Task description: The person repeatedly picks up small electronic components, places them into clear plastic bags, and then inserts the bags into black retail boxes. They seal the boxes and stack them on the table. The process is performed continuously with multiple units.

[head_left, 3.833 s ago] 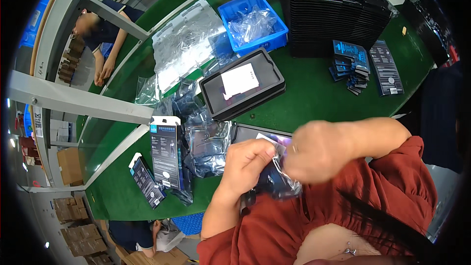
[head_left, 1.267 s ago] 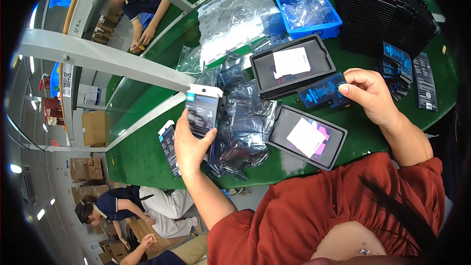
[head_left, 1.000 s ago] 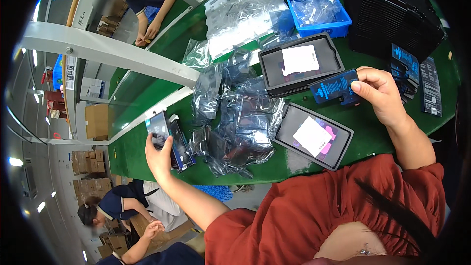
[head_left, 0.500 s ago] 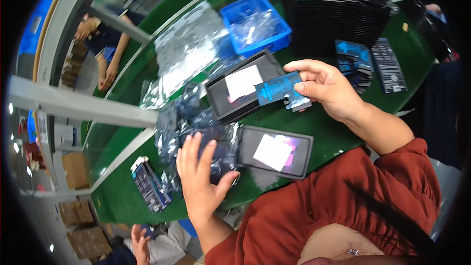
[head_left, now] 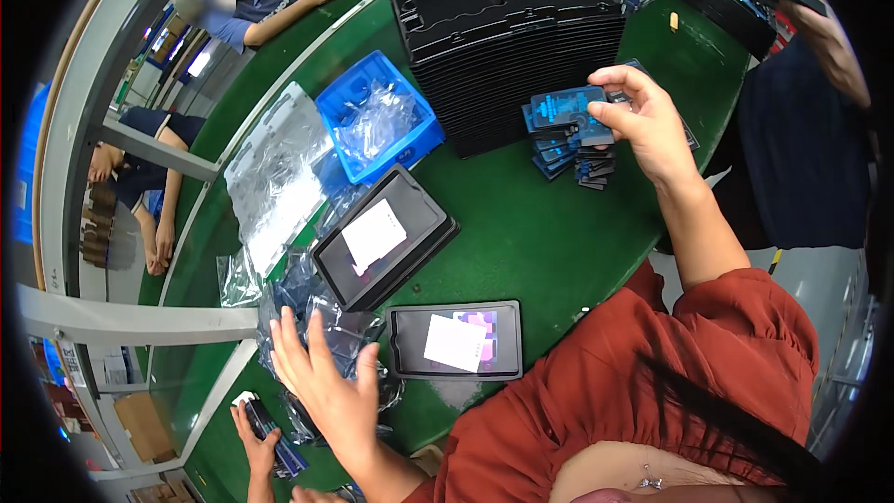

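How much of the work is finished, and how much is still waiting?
Looks done: a small stack of blue packets lies on the green table. In hand: the right hand holds another blue packet above that stack, while the left hand rests on the heap of clear bags. Left: two black trays and many bags remain, so probably plenty.

Left hand (head_left: 326, 391) flat, fingers spread, palm down, right hand (head_left: 643, 121) raised, fingertips pinched, arm extended

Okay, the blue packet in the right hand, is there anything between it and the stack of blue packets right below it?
Nothing visible. The right hand pinches the blue packet directly above the stack of blue packets on the green table.
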